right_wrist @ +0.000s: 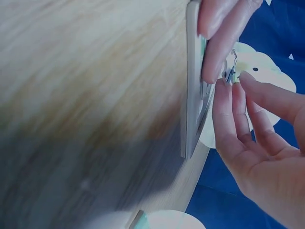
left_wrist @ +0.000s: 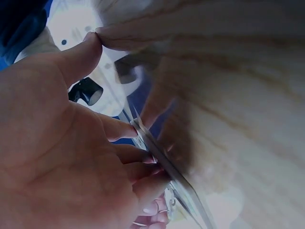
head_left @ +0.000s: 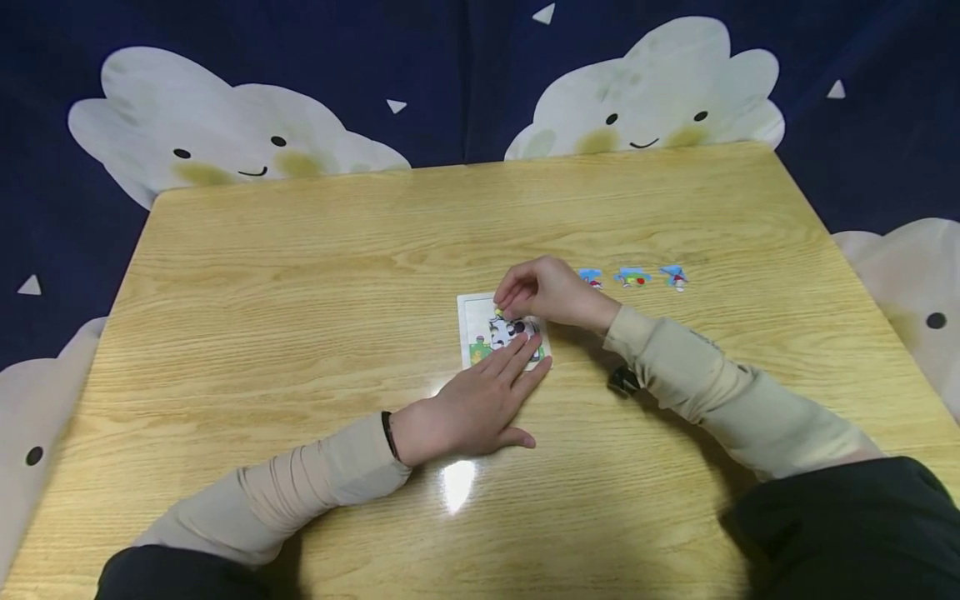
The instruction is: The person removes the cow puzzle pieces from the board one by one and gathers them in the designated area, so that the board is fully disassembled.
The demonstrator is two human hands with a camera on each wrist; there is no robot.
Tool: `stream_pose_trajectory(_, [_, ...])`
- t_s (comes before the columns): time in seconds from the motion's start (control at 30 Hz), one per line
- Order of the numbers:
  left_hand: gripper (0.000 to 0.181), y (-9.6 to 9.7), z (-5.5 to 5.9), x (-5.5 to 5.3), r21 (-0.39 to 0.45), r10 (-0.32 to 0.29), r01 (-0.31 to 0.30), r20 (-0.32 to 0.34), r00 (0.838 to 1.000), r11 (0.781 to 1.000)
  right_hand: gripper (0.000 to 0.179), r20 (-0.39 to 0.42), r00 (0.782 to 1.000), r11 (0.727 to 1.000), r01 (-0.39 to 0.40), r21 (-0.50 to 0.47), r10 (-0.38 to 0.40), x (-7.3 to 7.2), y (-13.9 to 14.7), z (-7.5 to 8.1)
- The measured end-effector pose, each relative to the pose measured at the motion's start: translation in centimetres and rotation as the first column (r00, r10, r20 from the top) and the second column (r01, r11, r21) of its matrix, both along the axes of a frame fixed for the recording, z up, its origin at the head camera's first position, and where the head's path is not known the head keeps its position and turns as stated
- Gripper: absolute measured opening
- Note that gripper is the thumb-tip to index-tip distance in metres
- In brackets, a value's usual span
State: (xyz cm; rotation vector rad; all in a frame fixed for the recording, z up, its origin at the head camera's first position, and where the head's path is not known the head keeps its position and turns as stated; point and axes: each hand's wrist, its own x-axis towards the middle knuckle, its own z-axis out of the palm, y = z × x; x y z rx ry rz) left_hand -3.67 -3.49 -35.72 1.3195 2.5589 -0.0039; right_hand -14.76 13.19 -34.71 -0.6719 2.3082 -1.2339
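A small jigsaw puzzle board [head_left: 462, 325] with a pale frame lies mid-table, partly filled with a black-and-white figure [head_left: 501, 335] and green pieces along its lower side. My left hand [head_left: 476, 408] rests flat on its lower right part, fingers straight and thumb spread, covering some of the picture. Over the upper part of the board, my right hand [head_left: 557, 290] pinches a puzzle piece [right_wrist: 234, 71] between thumb and fingertips. The right wrist view shows that piece tilted up, close by the left fingertips [right_wrist: 214, 71]; most of its printed face is hidden.
Three loose puzzle pieces with blue printing lie in a row right of the board: one [head_left: 591, 275] beside the right wrist, another [head_left: 633, 277] further along, the last [head_left: 675, 276] rightmost. The wooden table [head_left: 300, 275] meets a dark blue cloud-print cloth [head_left: 457, 83] at the back.
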Motion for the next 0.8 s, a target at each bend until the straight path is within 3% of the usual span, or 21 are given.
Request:
stream_pose_trajectory(0.3, [0.093, 0.0, 0.0, 0.1, -0.010, 0.001, -0.001, -0.006, 1.000, 1.000, 0.015, 0.053, 0.999, 1.000, -0.013, -0.028, 0.014, 0.2, 0.0, -0.3])
stream_pose_trajectory(0.5, [0.092, 0.0, 0.0, 0.0, -0.019, -0.006, 0.006, -0.024, 1.000, 1.000, 0.014, 0.021, 0.999, 0.998, -0.045, -0.034, 0.045, 0.4, 0.1, -0.6])
stream_pose_trajectory(0.8, [0.093, 0.1, 0.1, 0.0, -0.053, 0.004, -0.005, -0.004, 1.000, 0.999, 0.011, -0.024, 1.000, 1.000, 0.006, -0.027, -0.007, 0.4, 1.1, 0.1])
